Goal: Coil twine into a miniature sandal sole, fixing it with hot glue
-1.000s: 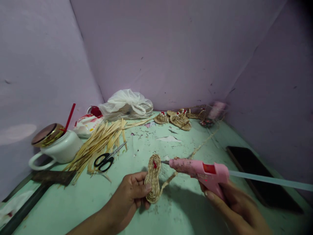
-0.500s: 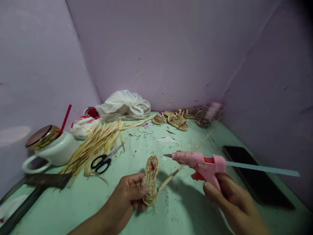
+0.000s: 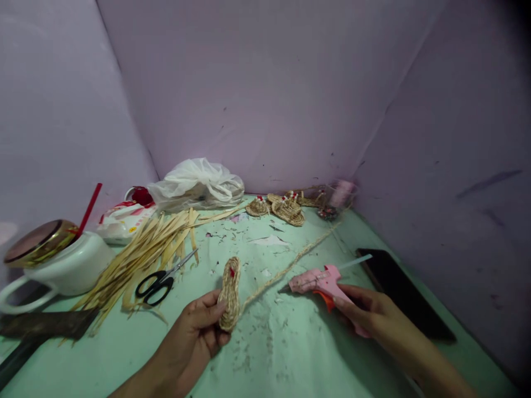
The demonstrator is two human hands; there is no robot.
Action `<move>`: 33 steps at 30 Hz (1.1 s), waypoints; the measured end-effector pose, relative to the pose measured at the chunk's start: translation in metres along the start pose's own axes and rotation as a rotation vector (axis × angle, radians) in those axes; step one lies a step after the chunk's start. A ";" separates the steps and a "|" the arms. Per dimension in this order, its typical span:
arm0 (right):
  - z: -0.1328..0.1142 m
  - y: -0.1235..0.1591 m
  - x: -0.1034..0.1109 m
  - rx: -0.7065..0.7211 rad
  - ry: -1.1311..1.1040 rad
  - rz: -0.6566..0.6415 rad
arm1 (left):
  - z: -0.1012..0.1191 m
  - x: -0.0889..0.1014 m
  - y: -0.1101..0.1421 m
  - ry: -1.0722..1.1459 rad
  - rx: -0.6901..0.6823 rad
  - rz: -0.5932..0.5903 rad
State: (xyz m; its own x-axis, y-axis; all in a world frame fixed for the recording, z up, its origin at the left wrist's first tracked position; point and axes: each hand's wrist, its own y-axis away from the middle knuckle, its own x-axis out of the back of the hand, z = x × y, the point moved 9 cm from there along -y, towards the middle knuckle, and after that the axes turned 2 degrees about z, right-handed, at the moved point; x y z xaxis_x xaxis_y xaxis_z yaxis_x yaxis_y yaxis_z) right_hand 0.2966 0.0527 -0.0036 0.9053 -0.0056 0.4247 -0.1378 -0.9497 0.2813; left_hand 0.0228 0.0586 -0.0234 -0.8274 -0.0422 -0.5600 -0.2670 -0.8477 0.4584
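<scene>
Between the thumb and fingers of my left hand (image 3: pixel 203 323) is a small woven sandal sole (image 3: pixel 230 293), held upright with a red mark near its top. From its lower end a braided straw cord (image 3: pixel 286 268) runs across the table toward the back right. My right hand (image 3: pixel 360 307) grips a pink glue gun (image 3: pixel 317 281) by its handle, low over the table, nozzle pointing left. A pale glue stick (image 3: pixel 355 261) sticks out of its rear. Some of the right fingers are hidden behind the handle.
Black-handled scissors (image 3: pixel 160 284) lie beside loose straw strips (image 3: pixel 153 249) on the left. A white mug (image 3: pixel 78 265) and a hammer-like tool (image 3: pixel 45 326) are at far left. Finished little sandals (image 3: pixel 286 210) and a plastic bag (image 3: pixel 199 185) sit at the back. A dark phone (image 3: pixel 409 293) lies right.
The glue gun has come down toward the table and turned, its rear now angled away. My left hand still holds the sole, now turned more edge-on. The whole view has shifted slightly.
</scene>
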 end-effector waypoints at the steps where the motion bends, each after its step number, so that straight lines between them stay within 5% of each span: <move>1: 0.001 -0.003 0.005 0.008 0.062 0.051 | -0.002 -0.001 0.000 -0.008 0.006 -0.012; 4: -0.013 0.002 0.031 0.072 0.264 0.356 | -0.006 -0.003 0.001 -0.038 0.014 -0.039; 6: -0.029 0.012 0.029 0.129 0.247 0.426 | -0.007 -0.003 0.001 -0.053 0.015 -0.047; 12: -0.043 0.025 -0.091 -0.083 -0.406 -0.226 | -0.005 -0.010 0.005 -0.073 -0.005 -0.099; 15: -0.051 0.016 -0.111 -0.062 -0.572 -0.206 | -0.005 -0.012 0.006 -0.101 -0.017 -0.113; 19: -0.054 0.003 -0.104 0.023 -0.611 -0.088 | -0.006 -0.012 0.006 -0.177 -0.024 -0.090; 25: -0.050 0.005 -0.103 0.155 -0.385 -0.100 | -0.001 -0.004 0.005 -0.516 -0.051 0.021; 29: -0.043 0.007 -0.103 0.189 0.029 -0.164 | 0.006 0.002 0.006 -0.796 -0.051 0.058; 33: -0.063 0.013 -0.079 0.443 0.451 0.035 | 0.020 0.004 0.005 -0.838 -0.139 0.068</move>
State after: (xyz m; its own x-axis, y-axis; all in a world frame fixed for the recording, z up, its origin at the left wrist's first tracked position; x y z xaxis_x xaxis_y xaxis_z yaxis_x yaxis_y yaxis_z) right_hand 0.1982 0.0603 0.0214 0.6317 0.0016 0.7752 0.1025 -0.9914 -0.0814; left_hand 0.0079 0.0652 -0.0096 -0.9465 0.2634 0.1863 -0.1858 -0.9172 0.3525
